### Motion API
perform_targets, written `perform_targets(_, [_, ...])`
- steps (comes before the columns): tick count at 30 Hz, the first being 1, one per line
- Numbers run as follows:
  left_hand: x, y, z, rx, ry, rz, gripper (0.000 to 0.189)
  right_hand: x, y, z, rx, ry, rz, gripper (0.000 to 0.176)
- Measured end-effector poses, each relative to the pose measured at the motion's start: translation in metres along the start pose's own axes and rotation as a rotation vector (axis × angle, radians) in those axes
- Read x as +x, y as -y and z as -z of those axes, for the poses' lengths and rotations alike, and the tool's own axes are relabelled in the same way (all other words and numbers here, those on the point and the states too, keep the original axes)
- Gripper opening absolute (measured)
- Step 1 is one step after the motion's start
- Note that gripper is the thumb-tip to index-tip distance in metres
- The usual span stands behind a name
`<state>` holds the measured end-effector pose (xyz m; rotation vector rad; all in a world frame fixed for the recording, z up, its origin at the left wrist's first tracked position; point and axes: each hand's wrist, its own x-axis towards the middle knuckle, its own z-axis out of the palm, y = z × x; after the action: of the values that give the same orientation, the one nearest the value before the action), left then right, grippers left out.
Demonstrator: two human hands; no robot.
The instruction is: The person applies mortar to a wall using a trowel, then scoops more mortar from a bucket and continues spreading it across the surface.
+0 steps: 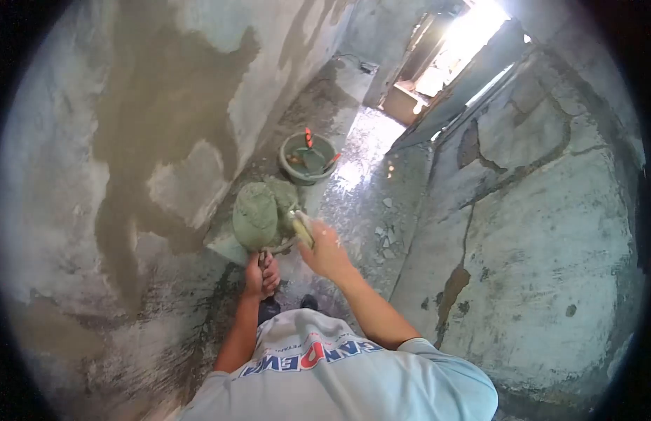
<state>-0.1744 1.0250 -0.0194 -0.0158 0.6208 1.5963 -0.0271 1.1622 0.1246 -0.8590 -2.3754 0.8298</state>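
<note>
My left hand (pixel 263 274) is wrapped round the short dark handle of a mortar hawk (pixel 255 217), its rounded face covered in grey-green mortar. To its right, my right hand (pixel 325 249) grips a trowel (pixel 302 230) by a yellowish handle. The trowel's blade is blurred and partly hidden, close to the hawk's right edge. A heap of wet mortar (pixel 283 193) lies just behind the hawk and trowel. Under them shows the corner of a pale board (pixel 227 243) on the floor.
Beyond the mortar stands a round bucket (pixel 292 170) with orange-handled tools in it. A wall with damp plaster patches (pixel 150 105) rises on the left, a cracked wall (pixel 529 245) on the right. Rubble (pixel 388 238) litters the floor; a bright doorway (pixel 451 56) lies ahead.
</note>
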Motion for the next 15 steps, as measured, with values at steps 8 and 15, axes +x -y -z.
perform_targets(8, [0.017,-0.044,0.003,0.028,0.013,0.033,0.048,0.041,0.011,0.007,-0.136,0.016,0.001,0.054])
perform_targets(15, [0.039,-0.073,-0.002,0.085,0.057,0.036,0.048,0.065,0.038,0.008,-0.275,0.112,-0.027,0.055])
